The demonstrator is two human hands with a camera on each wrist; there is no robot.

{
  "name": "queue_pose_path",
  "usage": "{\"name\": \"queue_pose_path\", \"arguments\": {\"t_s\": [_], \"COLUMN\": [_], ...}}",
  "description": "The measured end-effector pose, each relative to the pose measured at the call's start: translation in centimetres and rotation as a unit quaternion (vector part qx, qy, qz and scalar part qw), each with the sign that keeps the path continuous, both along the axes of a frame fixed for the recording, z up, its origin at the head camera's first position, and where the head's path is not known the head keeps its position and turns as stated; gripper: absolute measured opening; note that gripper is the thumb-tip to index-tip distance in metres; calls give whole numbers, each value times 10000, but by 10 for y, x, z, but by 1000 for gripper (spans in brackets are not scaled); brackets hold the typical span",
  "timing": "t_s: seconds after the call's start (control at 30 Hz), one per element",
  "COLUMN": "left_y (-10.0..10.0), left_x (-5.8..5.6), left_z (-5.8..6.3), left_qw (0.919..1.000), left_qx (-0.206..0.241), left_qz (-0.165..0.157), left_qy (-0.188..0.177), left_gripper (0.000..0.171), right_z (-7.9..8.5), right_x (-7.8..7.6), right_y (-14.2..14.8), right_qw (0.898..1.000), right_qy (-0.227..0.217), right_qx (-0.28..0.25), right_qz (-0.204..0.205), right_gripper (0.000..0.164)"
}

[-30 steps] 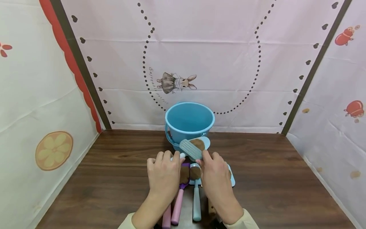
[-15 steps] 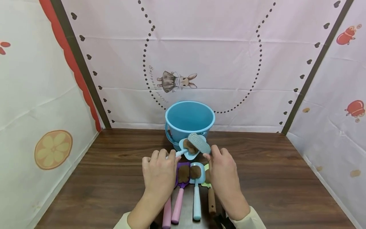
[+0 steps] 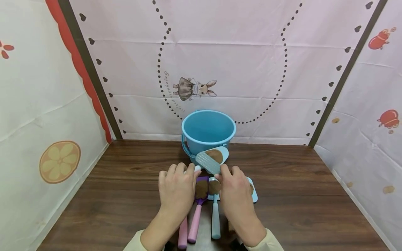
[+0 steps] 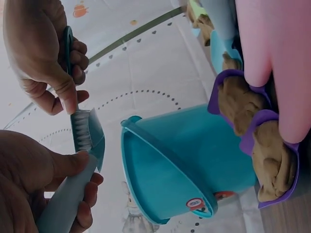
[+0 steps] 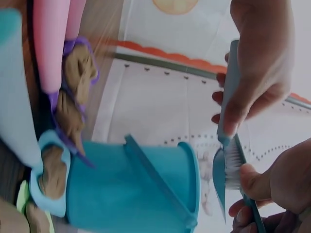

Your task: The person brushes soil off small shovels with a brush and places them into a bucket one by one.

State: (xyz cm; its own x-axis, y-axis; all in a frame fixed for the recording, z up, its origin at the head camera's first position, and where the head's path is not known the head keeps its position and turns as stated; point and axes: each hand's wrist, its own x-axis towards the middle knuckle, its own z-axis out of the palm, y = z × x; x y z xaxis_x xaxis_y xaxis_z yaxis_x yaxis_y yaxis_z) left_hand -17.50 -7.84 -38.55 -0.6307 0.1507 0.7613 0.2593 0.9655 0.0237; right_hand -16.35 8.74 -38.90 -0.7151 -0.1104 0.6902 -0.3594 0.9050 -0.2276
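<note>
My left hand (image 3: pixel 176 190) grips the handle of a light-blue toy shovel (image 3: pixel 223 152) just in front of the blue bucket (image 3: pixel 196 141). Brown sand-like material lies on its blade. In my right hand (image 3: pixel 236 195) is a grey-green brush (image 3: pixel 205 161), its back facing the head camera. The left wrist view shows the brush's white bristles (image 4: pixel 83 131) facing the blade, with my left thumb on the shovel's handle (image 4: pixel 70 204). From the right wrist view, the brush (image 5: pixel 249 204) lies alongside the shovel blade (image 5: pixel 219 177), bristles between them. Both tools are held up off the table.
Several shovels with brown material lie close below my hands: purple ones (image 3: pixel 202 199) with pink handles (image 3: pixel 194 225), a light-blue one (image 3: pixel 215 221), others partly hidden by my right hand. The bucket stands by the back cloth wall (image 3: pixel 251 69) on the wooden table (image 3: pixel 132 195).
The brush has swung right across the shovel and back left, over the blade's near side. The shovel blade has shifted and turned slightly. Both hands keep their holds; the bucket stays put.
</note>
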Motion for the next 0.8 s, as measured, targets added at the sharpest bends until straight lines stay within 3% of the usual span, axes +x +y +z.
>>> {"name": "queue_pose_path", "arguments": {"t_s": [0.2,0.37,0.5,0.67,0.8], "left_y": [2,-1,-3,-5,-5], "left_x": [-1,-2,-3,-4,-3], "left_z": [-5,-9,-12,-9,-4], "left_qw": [9999,9997,9991,9985,9982], "left_qx": [-112,-123,-118,-92,-58], "left_qz": [-23,-41,-18,55,51], "left_qy": [8,-193,-413,-533,-592], "left_gripper": [27,26,26,25,21], "right_z": [1,2,5,6,-2], "right_x": [-5,-12,-8,3,6], "right_y": [12,24,24,11,2], "right_qw": [9996,9987,9981,9999,9991], "right_qy": [-230,-393,-457,-70,-66], "right_qx": [-28,-196,-256,-54,86], "right_qz": [-186,-271,-314,105,411], "right_gripper": [20,22,25,26,25]}}
